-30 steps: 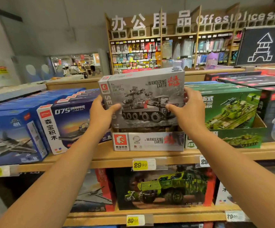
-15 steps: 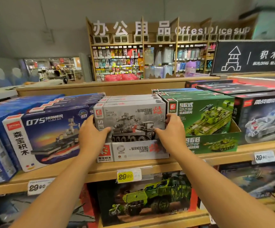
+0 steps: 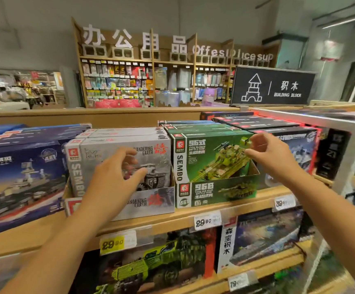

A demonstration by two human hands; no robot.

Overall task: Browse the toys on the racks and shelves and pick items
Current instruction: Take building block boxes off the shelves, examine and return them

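grey box [image 3: 127,149] behind left hand's [image 3: 117,177] loose fingers, right hand [image 3: 265,153] apart.

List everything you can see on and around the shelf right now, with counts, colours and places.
Wandering Earth box: front one of a row, grey, upper shelf centre, in its display tray
Type 96 tank box: front one of a row, green, right of the grey box
Warship box: one, dark blue, upper shelf left
Price tags: several, yellow and white, shelf edges
Building Block sign: one, black, above right
Left hand: fingers loose, before the grey box, holding nothing
Right hand: fingers loose, before the green box, holding nothing
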